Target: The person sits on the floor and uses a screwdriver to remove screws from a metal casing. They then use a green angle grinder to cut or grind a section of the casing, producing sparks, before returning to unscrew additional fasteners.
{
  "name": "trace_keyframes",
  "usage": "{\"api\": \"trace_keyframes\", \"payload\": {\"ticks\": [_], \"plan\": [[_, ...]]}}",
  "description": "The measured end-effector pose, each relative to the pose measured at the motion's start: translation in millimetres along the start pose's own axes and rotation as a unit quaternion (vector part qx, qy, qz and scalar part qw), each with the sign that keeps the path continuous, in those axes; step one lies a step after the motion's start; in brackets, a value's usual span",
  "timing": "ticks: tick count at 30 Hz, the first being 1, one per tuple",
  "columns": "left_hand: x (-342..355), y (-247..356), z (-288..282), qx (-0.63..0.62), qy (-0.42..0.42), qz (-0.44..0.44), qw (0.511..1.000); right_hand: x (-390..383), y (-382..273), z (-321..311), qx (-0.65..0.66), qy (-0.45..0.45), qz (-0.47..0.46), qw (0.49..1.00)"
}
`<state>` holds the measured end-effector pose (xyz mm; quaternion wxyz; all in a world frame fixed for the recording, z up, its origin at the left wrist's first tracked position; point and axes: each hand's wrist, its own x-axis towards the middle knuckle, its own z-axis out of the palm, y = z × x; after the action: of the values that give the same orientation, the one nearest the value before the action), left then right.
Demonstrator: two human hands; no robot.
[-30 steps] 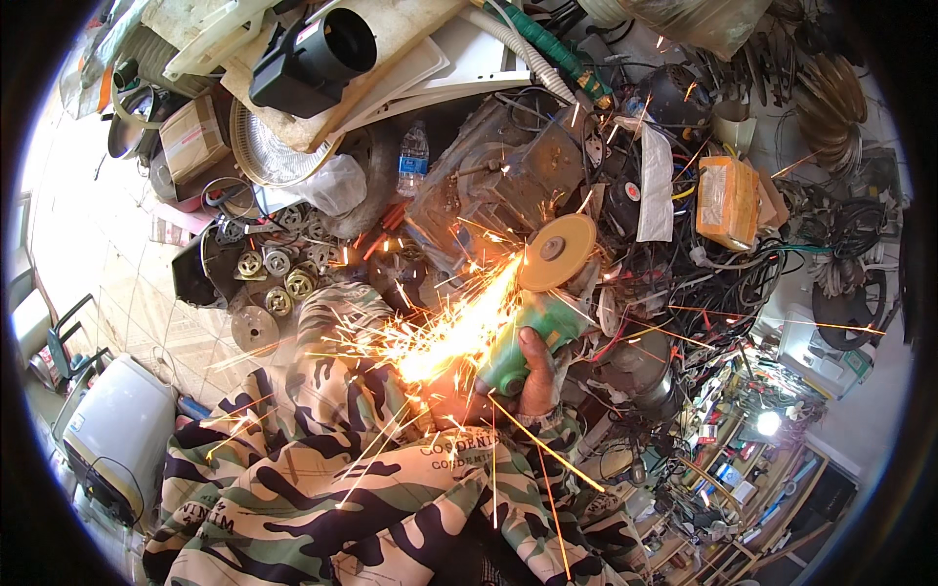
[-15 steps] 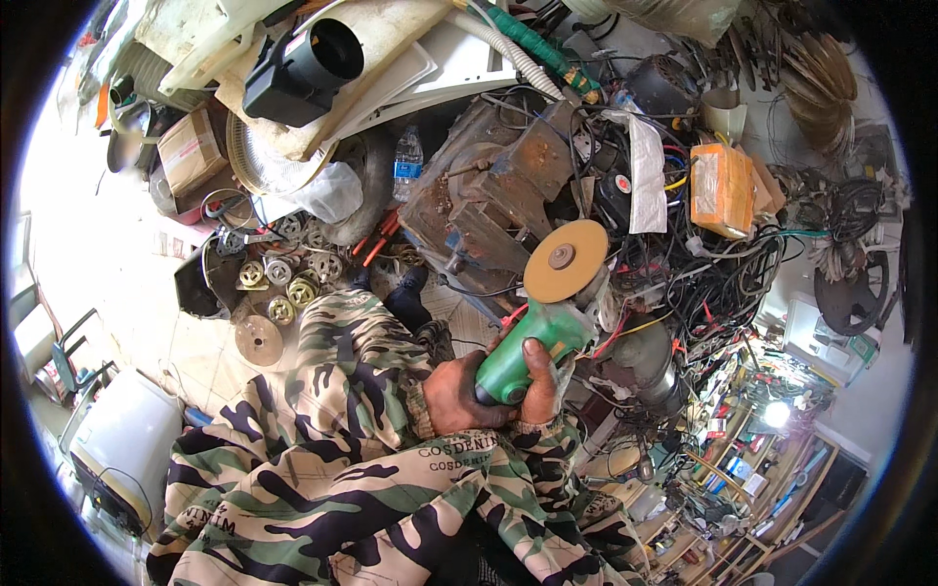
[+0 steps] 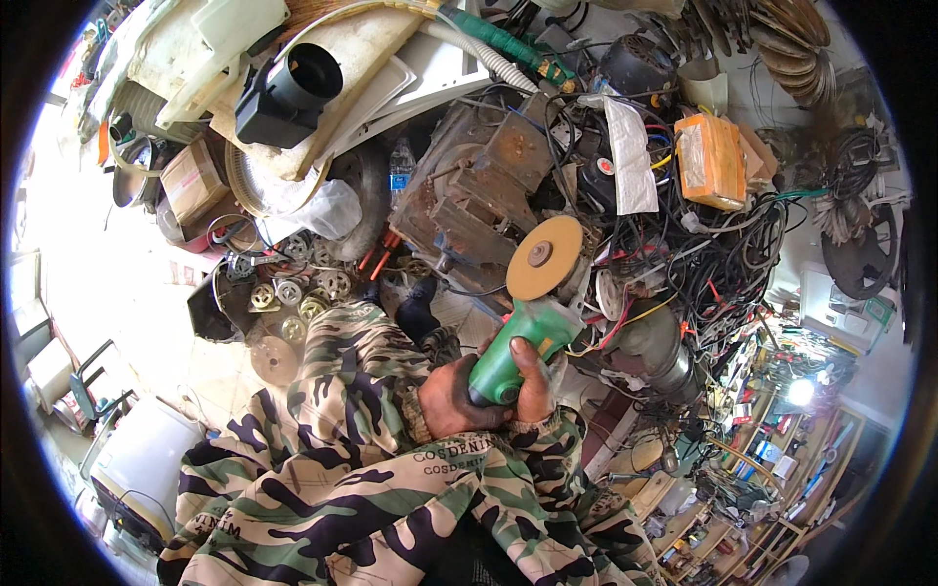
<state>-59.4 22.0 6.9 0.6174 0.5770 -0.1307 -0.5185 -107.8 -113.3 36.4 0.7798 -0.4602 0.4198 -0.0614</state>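
Observation:
An angle grinder (image 3: 510, 360) with a green body is held low in front of me, its tan round disc (image 3: 557, 259) pointing up and away. My left hand (image 3: 451, 398) wraps round the grinder's rear end from the left and below. Along the right side, my right hand (image 3: 532, 383) grips the body with its thumb lying on top. The far fingers of both hands are hidden behind the tool. Just beyond the disc stands a rusty metal vise-like block (image 3: 489, 181).
A heap of cables (image 3: 728, 256) and an orange-taped box (image 3: 710, 161) lie to the right. Metal pulleys (image 3: 313, 303) and a black hollow housing (image 3: 215, 305) sit on the floor at left. A wooden shelf (image 3: 782, 508) full of small parts stands lower right.
The whole view has turned slightly. The grinder and both hands appear a little further left in the picture, with the grip unchanged.

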Motion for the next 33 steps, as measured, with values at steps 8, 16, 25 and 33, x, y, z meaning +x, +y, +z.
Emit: {"api": "trace_keyframes", "payload": {"ticks": [8,16,25,33], "plan": [[4.5,-8.3,-1.7,-0.006,0.007,0.024,1.0,5.3,-4.4,1.9,-0.062,-0.015,-0.055,0.996],[5.3,-6.8,-3.6,0.01,0.023,0.017,1.0,8.8,-9.6,11.0,-0.063,-0.014,-0.033,0.997],[7.1,-3.5,-10.4,-0.013,0.006,0.008,1.0,11.8,-9.6,14.7,-0.053,0.001,-0.02,0.998],[11.0,-8.9,-8.7,-0.055,0.001,0.019,0.998,16.5,-3.9,5.9,-0.056,-0.013,-0.011,0.998]]}}
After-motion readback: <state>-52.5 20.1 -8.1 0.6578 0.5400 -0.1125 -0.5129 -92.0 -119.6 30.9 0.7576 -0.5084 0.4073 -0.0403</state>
